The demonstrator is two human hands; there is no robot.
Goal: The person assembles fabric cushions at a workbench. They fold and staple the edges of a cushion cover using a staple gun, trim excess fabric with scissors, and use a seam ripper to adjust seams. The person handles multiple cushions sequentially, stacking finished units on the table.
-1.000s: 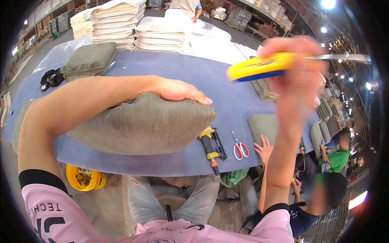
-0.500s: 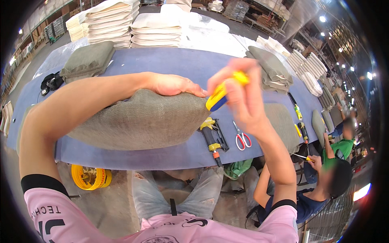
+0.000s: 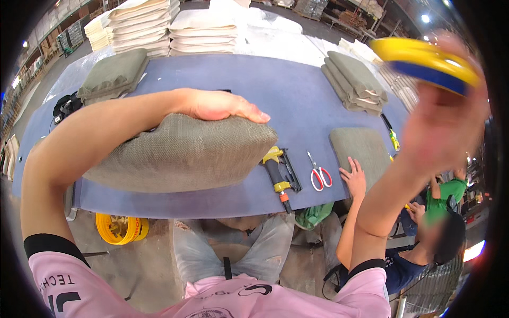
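A grey-green woven-fabric cushion (image 3: 185, 153) lies tilted in front of me on the blue-covered table. My left hand (image 3: 225, 106) is closed over its upper edge near the right corner, the forearm reaching across it; the fingers on the far side are hidden. Raised high at the right, away from the cushion, my right hand (image 3: 445, 116) is closed around a yellow-and-blue tool handle (image 3: 424, 61). It is motion-blurred, and the tool's working end cannot be made out. Right of the cushion lie a black-and-yellow air stapler (image 3: 280, 177) and red-and-white-handled scissors (image 3: 319, 177).
A co-worker's hand (image 3: 354, 180) rests on another grey-green cushion (image 3: 363, 151) at the right. Folded covers (image 3: 114, 74) lie far left, more covers (image 3: 352, 82) far right. Pale foam stacks (image 3: 204, 32) stand behind. A yellow bucket (image 3: 121, 229) is below the table's front edge.
My right hand has swung up and right with the yellow-and-blue tool, off the cushion's corner. The left hand keeps its hold. A co-worker's hand has come onto the right cushion.
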